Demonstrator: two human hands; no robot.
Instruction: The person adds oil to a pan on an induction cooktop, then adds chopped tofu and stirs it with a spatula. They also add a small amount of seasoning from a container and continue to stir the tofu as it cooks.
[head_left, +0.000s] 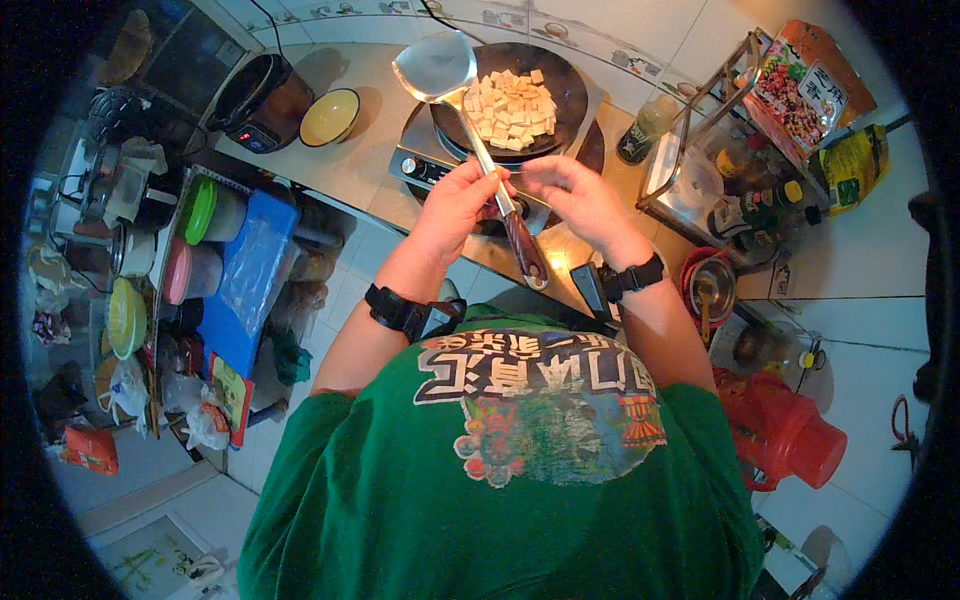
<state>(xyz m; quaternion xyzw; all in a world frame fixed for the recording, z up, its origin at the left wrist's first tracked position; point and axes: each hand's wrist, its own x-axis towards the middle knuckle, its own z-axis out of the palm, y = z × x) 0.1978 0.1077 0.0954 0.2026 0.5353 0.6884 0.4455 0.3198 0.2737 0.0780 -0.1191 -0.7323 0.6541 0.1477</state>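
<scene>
My left hand (461, 196) grips the metal shaft of a wok spatula (437, 66). Its broad blade slants up and left over the rim of a dark wok (566, 90), and its dark brown handle (523, 244) points back towards me. Just right of the shaft, my right hand (577, 199) holds nothing, with thumb and fingers a little apart. Pale cubes, which look like tofu (514, 109), are heaped inside the wok. Beneath it is a cooktop (409, 154) with a control knob; my hands hide part of its front.
A yellow bowl (330, 118) and a dark electric cooker (262, 105) stand left on the counter. To the right are a bottle (646, 129) and a metal rack (679, 169) with several bottles. A red thermos (787, 435) and a metal bowl (711, 289) are at my right.
</scene>
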